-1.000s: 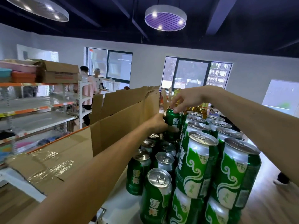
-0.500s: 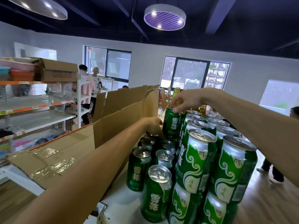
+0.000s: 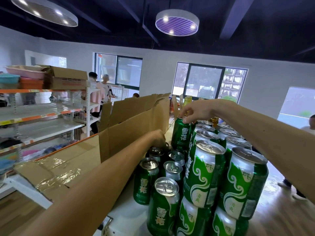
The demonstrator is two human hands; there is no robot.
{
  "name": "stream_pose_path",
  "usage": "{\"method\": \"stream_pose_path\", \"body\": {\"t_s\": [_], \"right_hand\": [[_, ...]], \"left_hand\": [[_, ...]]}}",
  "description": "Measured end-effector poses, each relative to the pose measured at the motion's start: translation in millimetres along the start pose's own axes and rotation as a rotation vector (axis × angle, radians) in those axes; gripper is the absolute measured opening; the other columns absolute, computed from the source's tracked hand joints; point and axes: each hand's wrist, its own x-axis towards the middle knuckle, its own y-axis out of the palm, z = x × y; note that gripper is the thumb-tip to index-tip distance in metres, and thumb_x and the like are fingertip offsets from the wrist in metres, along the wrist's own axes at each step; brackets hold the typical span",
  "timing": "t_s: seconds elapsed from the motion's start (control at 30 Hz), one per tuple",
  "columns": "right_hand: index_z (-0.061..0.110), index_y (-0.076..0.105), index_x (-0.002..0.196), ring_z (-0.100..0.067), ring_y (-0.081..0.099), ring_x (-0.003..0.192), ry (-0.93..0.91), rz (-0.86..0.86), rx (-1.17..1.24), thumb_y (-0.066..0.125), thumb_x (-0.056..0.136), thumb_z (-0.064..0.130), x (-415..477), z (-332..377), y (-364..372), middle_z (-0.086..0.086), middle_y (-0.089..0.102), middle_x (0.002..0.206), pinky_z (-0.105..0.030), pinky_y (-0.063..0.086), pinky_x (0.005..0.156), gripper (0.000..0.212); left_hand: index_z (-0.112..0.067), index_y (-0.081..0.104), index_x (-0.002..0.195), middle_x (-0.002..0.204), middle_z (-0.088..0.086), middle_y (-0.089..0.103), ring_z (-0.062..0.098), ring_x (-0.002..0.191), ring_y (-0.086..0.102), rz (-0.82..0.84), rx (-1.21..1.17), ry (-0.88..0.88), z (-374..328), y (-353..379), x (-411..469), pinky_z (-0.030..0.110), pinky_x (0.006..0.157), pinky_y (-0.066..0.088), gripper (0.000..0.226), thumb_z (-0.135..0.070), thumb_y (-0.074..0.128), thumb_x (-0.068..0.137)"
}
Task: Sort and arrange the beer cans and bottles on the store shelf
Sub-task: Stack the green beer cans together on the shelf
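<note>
Several green beer cans stand on a white shelf top (image 3: 126, 217), stacked two high on the right. My right hand (image 3: 194, 110) grips the rim of a dark green can (image 3: 181, 133) at the far end of the upper row. My left hand (image 3: 157, 137) reaches down among the low cans (image 3: 156, 153) on the left; its fingers are hidden behind them, so its hold is unclear. Nearest me stand a dark green can (image 3: 163, 206) and two light green cans (image 3: 204, 174) on the top layer. Bottle tops (image 3: 187, 100) show beyond my right hand.
A long open cardboard box (image 3: 129, 126) with taped flaps lies along the left of the cans. Store shelving (image 3: 39, 114) with bins and a box stands at left. People stand at the back left and at the right edge. Wooden floor lies below at right.
My left hand has dropped from the held can down to the low cans. The can in my right hand has shifted slightly left and up, away from the stack.
</note>
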Motion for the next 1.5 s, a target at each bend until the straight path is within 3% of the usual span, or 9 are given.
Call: {"method": "stream_pose_path", "body": {"t_s": [0.13, 0.23, 0.43, 0.63, 0.77, 0.97, 1.2, 1.33, 1.5], "right_hand": [[0.016, 0.054, 0.139, -0.018, 0.053, 0.115, -0.038, -0.066, -0.06, 0.058, 0.099, 0.039, -3.8, 5.1, 0.4, -0.006, 0.057, 0.137, -0.031, 0.038, 0.098, 0.046], [0.012, 0.054, 0.139, -0.02, 0.056, 0.118, -0.086, -0.255, 0.002, 0.061, 0.098, 0.037, -9.5, 11.2, -8.0, -0.007, 0.06, 0.135, -0.028, 0.037, 0.093, 0.048], [0.016, 0.043, 0.148, -0.022, 0.055, 0.122, -0.079, -0.126, 0.078, 0.076, 0.086, 0.034, -30.0, 42.1, -23.5, -0.002, 0.059, 0.135, -0.029, 0.037, 0.098, 0.072], [0.018, 0.046, 0.146, -0.017, 0.053, 0.114, -0.109, -0.229, 0.085, 0.081, 0.081, 0.036, -46.4, 59.6, -16.8, 0.004, 0.054, 0.125, -0.028, 0.035, 0.092, 0.076], [0.02, 0.045, 0.144, -0.016, 0.051, 0.111, -0.085, -0.26, 0.105, 0.081, 0.081, 0.041, -50.0, 55.0, -4.8, 0.005, 0.052, 0.124, -0.029, 0.036, 0.091, 0.076], [0.018, 0.046, 0.134, -0.016, 0.052, 0.099, -0.065, -0.192, 0.039, 0.082, 0.08, 0.037, -53.0, 49.0, 1.7, 0.011, 0.051, 0.104, -0.019, 0.036, 0.07, 0.067], [0.019, 0.05, 0.131, -0.02, 0.059, 0.102, -0.007, -0.14, -0.048, 0.085, 0.063, 0.056, -47.0, 51.7, 11.0, 0.003, 0.061, 0.116, -0.041, 0.049, 0.096, 0.085], [0.021, 0.046, 0.131, -0.02, 0.06, 0.103, 0.015, -0.129, -0.068, 0.081, 0.051, 0.065, -34.1, 43.6, 16.8, 0.004, 0.06, 0.116, -0.045, 0.049, 0.098, 0.097], [0.016, 0.048, 0.135, -0.023, 0.058, 0.108, 0.052, -0.063, -0.085, 0.084, 0.07, 0.05, -31.4, 47.1, 13.0, -0.001, 0.06, 0.121, -0.046, 0.046, 0.103, 0.082]], "left_hand": [[-0.007, 0.06, 0.126, 0.124, 0.012, 0.062, 0.027, 0.108, 0.061, -0.108, -0.159, -0.012, 8.7, 4.5, -1.3, 0.04, 0.096, 0.054, 0.039, -0.016, 0.071, 0.09], [-0.012, 0.054, 0.127, 0.109, 0.005, 0.058, 0.02, 0.093, 0.059, -0.275, -0.196, 0.04, -0.5, -12.9, -16.1, 0.035, 0.086, 0.054, 0.039, -0.016, 0.069, 0.091], [-0.01, 0.061, 0.099, 0.094, 0.007, 0.063, 0.02, 0.084, 0.063, -0.543, -0.305, 0.277, -38.6, -58.1, -80.1, 0.03, 0.076, 0.056, 0.025, -0.02, 0.078, 0.084], [-0.009, 0.06, 0.111, 0.098, 0.007, 0.066, 0.022, 0.089, 0.067, -0.396, -0.439, 0.273, -49.1, -81.5, -107.6, 0.033, 0.072, 0.059, 0.041, -0.027, 0.082, 0.081], [-0.008, 0.064, 0.11, 0.102, 0.01, 0.071, 0.025, 0.093, 0.072, -0.286, -0.54, 0.28, -52.1, -75.6, -109.2, 0.044, 0.084, 0.061, 0.037, -0.022, 0.082, 0.082], [-0.008, 0.069, 0.107, 0.104, 0.012, 0.07, 0.027, 0.093, 0.071, -0.249, -0.455, 0.253, -60.3, -61.7, -100.0, 0.047, 0.078, 0.063, 0.035, -0.019, 0.084, 0.077], [-0.013, 0.058, 0.127, 0.11, 0.012, 0.066, 0.03, 0.095, 0.07, -0.227, -0.427, 0.234, -60.3, -48.3, -92.8, 0.047, 0.072, 0.064, 0.065, -0.021, 0.084, 0.068], [-0.008, 0.059, 0.124, 0.113, 0.014, 0.067, 0.028, 0.1, 0.068, -0.164, -0.466, 0.237, -59.1, -42.9, -90.9, 0.043, 0.081, 0.062, 0.04, -0.008, 0.074, 0.086], [-0.007, 0.058, 0.124, 0.114, 0.013, 0.065, 0.027, 0.103, 0.065, -0.16, -0.49, 0.233, -58.7, -41.6, -88.6, 0.046, 0.089, 0.059, 0.038, -0.007, 0.073, 0.089]]}}
